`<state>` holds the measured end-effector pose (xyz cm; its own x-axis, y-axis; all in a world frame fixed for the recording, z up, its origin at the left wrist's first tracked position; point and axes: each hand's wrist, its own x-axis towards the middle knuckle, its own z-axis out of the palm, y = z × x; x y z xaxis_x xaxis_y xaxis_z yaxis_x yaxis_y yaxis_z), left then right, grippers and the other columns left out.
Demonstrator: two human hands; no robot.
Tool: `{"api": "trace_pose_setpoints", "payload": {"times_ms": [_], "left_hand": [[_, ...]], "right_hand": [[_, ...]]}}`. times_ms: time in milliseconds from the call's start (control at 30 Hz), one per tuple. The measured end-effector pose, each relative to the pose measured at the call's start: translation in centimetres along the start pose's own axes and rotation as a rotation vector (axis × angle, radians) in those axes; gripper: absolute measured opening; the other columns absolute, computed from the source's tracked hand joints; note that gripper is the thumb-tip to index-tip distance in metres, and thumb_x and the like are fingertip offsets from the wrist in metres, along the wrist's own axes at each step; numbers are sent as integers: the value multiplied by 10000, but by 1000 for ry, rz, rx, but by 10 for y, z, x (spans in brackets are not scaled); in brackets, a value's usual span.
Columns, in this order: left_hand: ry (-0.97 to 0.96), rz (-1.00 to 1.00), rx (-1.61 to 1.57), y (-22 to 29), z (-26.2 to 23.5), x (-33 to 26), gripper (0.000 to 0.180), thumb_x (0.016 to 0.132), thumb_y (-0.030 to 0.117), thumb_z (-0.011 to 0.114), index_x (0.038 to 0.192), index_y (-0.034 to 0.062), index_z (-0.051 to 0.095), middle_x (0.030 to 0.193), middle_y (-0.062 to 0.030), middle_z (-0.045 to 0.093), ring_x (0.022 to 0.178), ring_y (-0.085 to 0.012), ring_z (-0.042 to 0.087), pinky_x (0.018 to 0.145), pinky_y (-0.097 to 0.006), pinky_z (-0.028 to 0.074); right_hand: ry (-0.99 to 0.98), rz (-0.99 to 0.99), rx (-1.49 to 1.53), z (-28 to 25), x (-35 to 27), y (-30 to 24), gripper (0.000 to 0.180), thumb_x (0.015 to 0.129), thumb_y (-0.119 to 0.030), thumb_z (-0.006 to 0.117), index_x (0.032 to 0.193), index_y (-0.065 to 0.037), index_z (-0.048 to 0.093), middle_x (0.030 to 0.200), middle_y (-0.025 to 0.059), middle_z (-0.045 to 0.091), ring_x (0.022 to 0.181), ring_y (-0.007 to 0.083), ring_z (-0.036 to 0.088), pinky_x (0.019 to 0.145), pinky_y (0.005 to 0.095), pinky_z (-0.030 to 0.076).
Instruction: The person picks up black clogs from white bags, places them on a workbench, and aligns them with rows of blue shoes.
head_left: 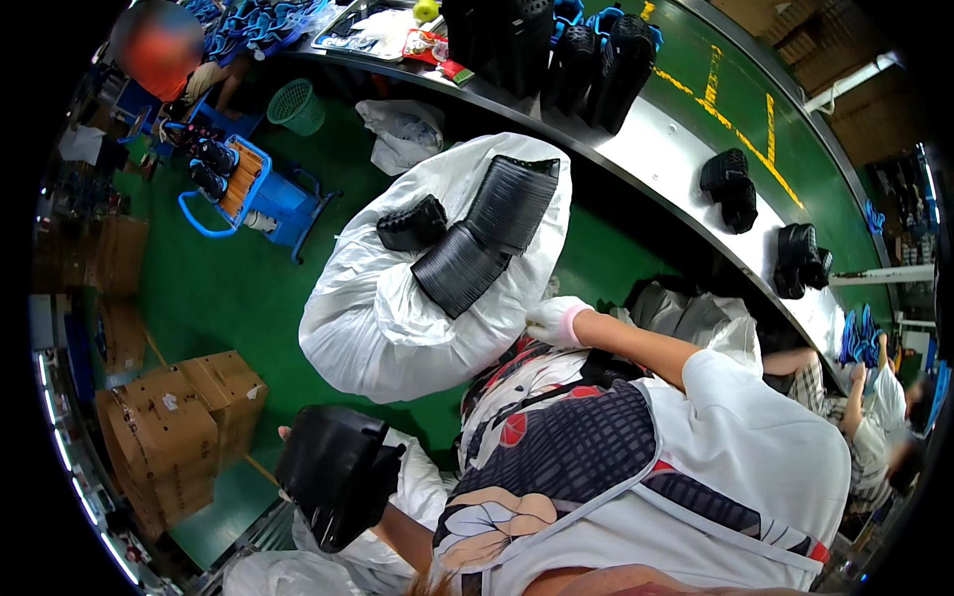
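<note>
At the lower left, my left hand [285, 434] grips a glossy black curved piece [333, 477]; most of the hand is behind it, with only fingertips and forearm showing. My right hand [558, 323] wears a white glove and rests at the near right edge of a full white sack [368, 343]. Its fingers curl out of sight, so I cannot see whether they grip the sack. On the sack lie two stacks of thin black curved pieces, an upper stack [512, 204] and a lower stack [459, 266], touching end to end. A smaller black piece [412, 223] lies to their left.
A long metal bench [636, 159] curves along the far right, carrying tall black stacks [621, 74] and smaller black bundles [730, 189]. Cardboard boxes [159, 437] stand left, near a blue trolley [263, 199] and green basket [296, 107]. People sit far left and right.
</note>
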<state>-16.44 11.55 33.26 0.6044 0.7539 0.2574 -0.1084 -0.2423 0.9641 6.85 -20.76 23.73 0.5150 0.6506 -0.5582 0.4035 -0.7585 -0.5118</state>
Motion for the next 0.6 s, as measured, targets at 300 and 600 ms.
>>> {"api": "trace_pose_setpoints", "payload": {"times_ms": [300,600], "left_hand": [[-165,-413,-888,-28,38,28,749,948,549,408,1446,0,300,1453,-137,403,1303,-305,439,1081,-488,380],[-265,-561,-667,8,207,33,744,929,570,364,1412,5,378,1396,-191,452,1251,-338,482,1055,-498,393]], "right_hand": [[175,174,151,-47,-52,38,348,867,-331,474,1005,-82,674,988,187,673,936,377,629,849,427,495],[592,522,208,-73,-140,238,310,871,-296,494,1003,-61,646,990,203,652,970,371,606,857,440,477]]}}
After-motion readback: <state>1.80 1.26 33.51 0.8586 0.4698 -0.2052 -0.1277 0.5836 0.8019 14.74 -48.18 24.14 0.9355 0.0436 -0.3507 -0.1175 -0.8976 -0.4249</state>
